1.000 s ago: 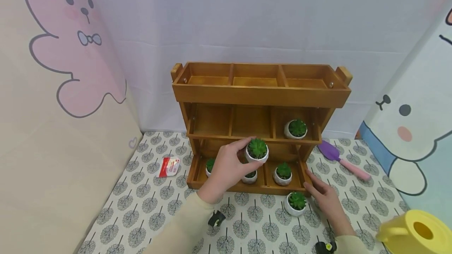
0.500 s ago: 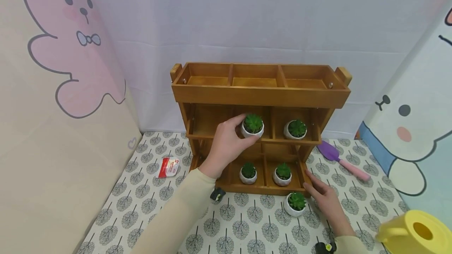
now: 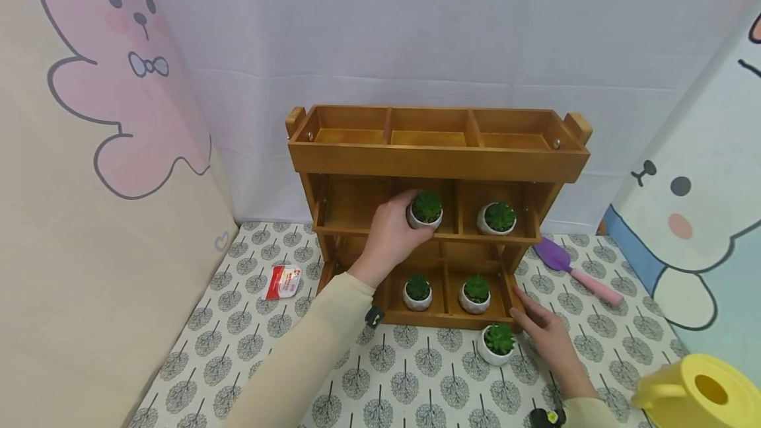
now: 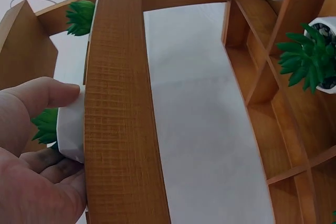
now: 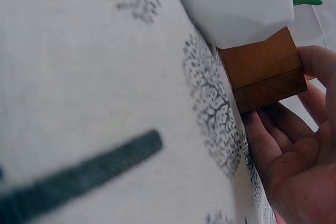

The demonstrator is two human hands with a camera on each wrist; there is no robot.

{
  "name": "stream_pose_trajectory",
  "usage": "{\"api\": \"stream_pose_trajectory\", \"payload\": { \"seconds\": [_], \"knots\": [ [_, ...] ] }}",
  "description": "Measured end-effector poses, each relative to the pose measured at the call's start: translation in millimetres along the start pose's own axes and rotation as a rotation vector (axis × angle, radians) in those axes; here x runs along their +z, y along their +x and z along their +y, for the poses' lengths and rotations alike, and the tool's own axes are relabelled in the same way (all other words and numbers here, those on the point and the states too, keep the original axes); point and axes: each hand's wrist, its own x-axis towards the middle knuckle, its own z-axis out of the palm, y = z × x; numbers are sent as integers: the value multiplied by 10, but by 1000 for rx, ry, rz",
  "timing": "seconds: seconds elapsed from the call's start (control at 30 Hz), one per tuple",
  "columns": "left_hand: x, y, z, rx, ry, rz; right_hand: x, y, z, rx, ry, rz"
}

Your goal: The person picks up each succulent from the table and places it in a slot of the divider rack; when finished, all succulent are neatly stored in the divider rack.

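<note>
My left hand (image 3: 392,236) grips a small succulent in a white pot (image 3: 425,215) at the middle compartment of the wooden shelf's (image 3: 440,160) second tier. In the left wrist view, thumb and fingers lie around the white pot (image 4: 71,127), right behind the tier's front board (image 4: 118,103). Another potted succulent (image 3: 497,218) sits in the compartment to the right. My right hand (image 3: 551,342) holds the lower right front corner of the shelf, its wooden end (image 5: 268,72) between thumb and fingers in the right wrist view. Beside that hand, a potted succulent (image 3: 497,343) stands on the tablecloth.
Two potted succulents, one in the middle (image 3: 418,292) and one at the right (image 3: 475,294), stand in the bottom tier; my left forearm covers its left part. A purple-and-pink trowel (image 3: 579,273) and yellow watering can (image 3: 695,392) lie to the right, a red-and-white packet (image 3: 283,282) to the left.
My left hand has carried the potted succulent up from in front of the bottom tier to the second tier's middle compartment. The right hand has stayed at the shelf corner.
</note>
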Motion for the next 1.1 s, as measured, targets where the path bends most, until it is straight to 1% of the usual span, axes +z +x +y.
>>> {"api": "stream_pose_trajectory", "payload": {
  "seconds": [0.1,0.23,0.47,0.6,0.9,1.1],
  "knots": [
    [14,15,1,2,19,-4,-7,0,-8,-5,3,5],
    [21,34,4,-3,46,-26,-10,2,-7,-1,8,2],
    [-31,52,24,-20,54,-73,-2,8,-6,3,18,1],
    [-57,58,37,-44,57,-95,2,5,-13,5,17,-1],
    [-58,67,69,-96,66,-143,4,-14,-22,0,14,5],
    [-73,67,81,-90,80,-149,3,-20,-31,-8,14,-3]
  ]
}}
